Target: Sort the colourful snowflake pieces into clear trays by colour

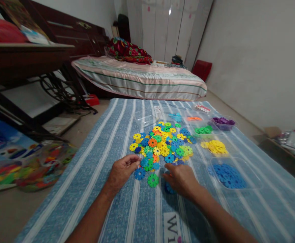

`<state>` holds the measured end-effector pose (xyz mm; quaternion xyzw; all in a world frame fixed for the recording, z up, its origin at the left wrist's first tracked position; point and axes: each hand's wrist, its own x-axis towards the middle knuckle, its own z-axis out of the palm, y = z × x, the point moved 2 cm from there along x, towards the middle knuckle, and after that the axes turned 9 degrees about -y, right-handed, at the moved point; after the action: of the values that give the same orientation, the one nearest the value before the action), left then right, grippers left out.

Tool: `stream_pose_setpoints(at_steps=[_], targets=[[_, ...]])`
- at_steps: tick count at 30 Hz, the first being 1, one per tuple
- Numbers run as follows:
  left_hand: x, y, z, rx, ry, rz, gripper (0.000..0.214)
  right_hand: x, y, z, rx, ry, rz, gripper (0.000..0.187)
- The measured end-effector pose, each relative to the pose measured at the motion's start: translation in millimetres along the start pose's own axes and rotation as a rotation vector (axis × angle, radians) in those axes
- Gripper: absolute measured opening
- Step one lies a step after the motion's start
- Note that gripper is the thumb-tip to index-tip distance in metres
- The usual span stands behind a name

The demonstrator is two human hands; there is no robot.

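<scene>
A heap of flat plastic snowflake discs (162, 143) in yellow, blue, green and orange lies on a blue striped mat (127, 209). My left hand (122, 170) rests at the heap's near left edge, fingers curled, next to a loose blue disc (139, 173). A green disc (152, 180) lies between my hands. My right hand (181, 179) lies palm down at the heap's near edge, fingers bent over blue discs (169, 189); whether it grips one is hidden.
Clear trays hold sorted discs: blue (227, 175), yellow (215, 146), green (203, 130), purple (223, 121), orange (194, 118). A bed (142, 79) stands beyond the mat, a dark table (23, 57) at left, toy packaging (23, 165) on the floor.
</scene>
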<state>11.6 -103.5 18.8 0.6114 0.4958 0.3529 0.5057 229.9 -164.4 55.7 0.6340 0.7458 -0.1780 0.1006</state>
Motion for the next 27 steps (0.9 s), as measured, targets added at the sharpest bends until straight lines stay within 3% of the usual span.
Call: stream_pose_setpoints(at_steps=[11,18,22,27], targets=[[-3,3,-0.6,0.005,-0.067,0.024,0.029,0,-3,4,0.021,-0.011,0.038,0.027],[-5,4,0.2,0.004,-0.094,0.018,0.029,13,-26,-4,0.016,0.037,-0.103,0.037],[-7,4,-0.4,-0.027,-0.116,0.000,0.030,21,-41,-2,-0.072,-0.001,-0.176,0.034],[-6,1,0.0,-0.029,-0.105,-0.006,0.029,9,-45,3,-0.124,-0.074,-0.207,0.028]])
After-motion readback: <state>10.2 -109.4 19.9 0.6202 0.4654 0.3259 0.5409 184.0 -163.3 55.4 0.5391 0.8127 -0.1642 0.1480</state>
